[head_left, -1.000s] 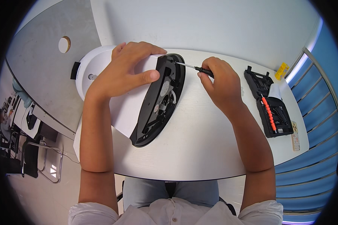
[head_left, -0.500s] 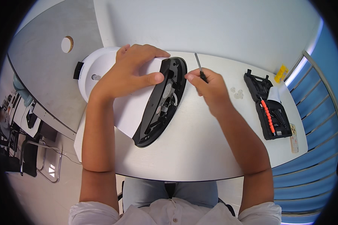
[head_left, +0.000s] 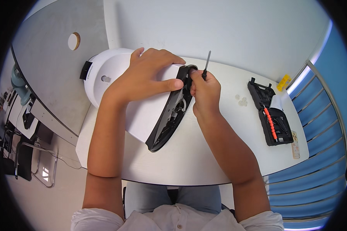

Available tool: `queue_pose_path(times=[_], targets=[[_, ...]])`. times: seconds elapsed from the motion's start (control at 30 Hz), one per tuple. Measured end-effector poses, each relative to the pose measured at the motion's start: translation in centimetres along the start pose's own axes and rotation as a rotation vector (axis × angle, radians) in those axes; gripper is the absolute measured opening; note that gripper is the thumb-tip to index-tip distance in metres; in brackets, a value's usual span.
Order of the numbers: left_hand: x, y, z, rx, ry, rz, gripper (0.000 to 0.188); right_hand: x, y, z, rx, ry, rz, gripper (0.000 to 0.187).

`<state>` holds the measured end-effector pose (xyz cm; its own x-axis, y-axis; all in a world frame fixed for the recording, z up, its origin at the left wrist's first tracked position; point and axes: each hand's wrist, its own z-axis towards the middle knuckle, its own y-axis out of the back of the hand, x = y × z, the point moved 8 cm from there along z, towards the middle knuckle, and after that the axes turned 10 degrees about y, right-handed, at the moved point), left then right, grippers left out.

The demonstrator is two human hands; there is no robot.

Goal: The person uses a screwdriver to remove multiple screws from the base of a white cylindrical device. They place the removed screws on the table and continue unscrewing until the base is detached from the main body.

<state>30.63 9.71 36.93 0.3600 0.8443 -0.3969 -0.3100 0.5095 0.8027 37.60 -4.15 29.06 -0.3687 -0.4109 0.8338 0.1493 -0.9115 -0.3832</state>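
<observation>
A white rounded appliance (head_left: pixel 146 119) lies on its side on the table, its black base (head_left: pixel 171 117) facing right with inner parts exposed. Across the white body rests my left hand (head_left: pixel 146 79), fingers stretched and spread, the thumb against the edge beside the black base. My right hand (head_left: pixel 205 86) is closed round a screwdriver (head_left: pixel 208 61), whose shaft points up and away from the base. The thumb and fingertips of that hand touch the upper end of the black base. The screwdriver's handle is mostly hidden in the palm.
On the right of the white table (head_left: pixel 219 154) lies an unfolded black tool case (head_left: pixel 277 133) with an orange flexible shaft (head_left: pixel 270 123). A remote control (head_left: pixel 295 144), a yellow piece (head_left: pixel 284 82) and small clear pieces (head_left: pixel 241 101) lie near it. A metal railing (head_left: pixel 327 88) borders the right side.
My right hand has moved left onto the upper end of the black base, the screwdriver still in it. The base appears turned more edge-on. My left hand stays on the appliance.
</observation>
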Motion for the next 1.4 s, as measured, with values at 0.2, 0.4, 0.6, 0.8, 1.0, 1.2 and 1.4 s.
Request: queue_pose_path(times=[0.2, 0.4, 0.6, 0.8, 1.0, 1.2, 1.4], targets=[[0.1, 0.1, -0.1, -0.025, -0.005, 0.035, 0.062, 0.0, -0.5, -0.5, -0.026, -0.075, 0.054, 0.01], [0.1, -0.1, 0.0, -0.015, -0.01, 0.033, 0.063, -0.3, -0.5, -0.9, -0.083, -0.026, 0.061, 0.008], [0.3, -0.1, 0.1, 0.0, 0.0, 0.025, 0.064, -0.1, -0.9, -1.6, -0.117, 0.059, 0.056, 0.005], [0.0, 0.0, 0.0, 0.01, 0.001, 0.015, 0.062, -0.1, -0.3, -1.7, -0.12, 0.144, 0.069, 0.009], [0.1, 0.0, -0.1, -0.004, -0.003, 0.016, 0.062, -0.6, 0.7, -1.0, -0.073, 0.019, 0.017, 0.014], [0.1, -0.1, 0.1, -0.022, -0.022, 0.03, 0.063, -0.1, 0.7, -0.2, -0.027, 0.152, -0.176, 0.016], [0.1, -0.1, 0.1, -0.007, -0.019, 0.033, 0.062, 0.4, 0.2, -0.7, -0.101, 0.174, -0.146, 0.009]])
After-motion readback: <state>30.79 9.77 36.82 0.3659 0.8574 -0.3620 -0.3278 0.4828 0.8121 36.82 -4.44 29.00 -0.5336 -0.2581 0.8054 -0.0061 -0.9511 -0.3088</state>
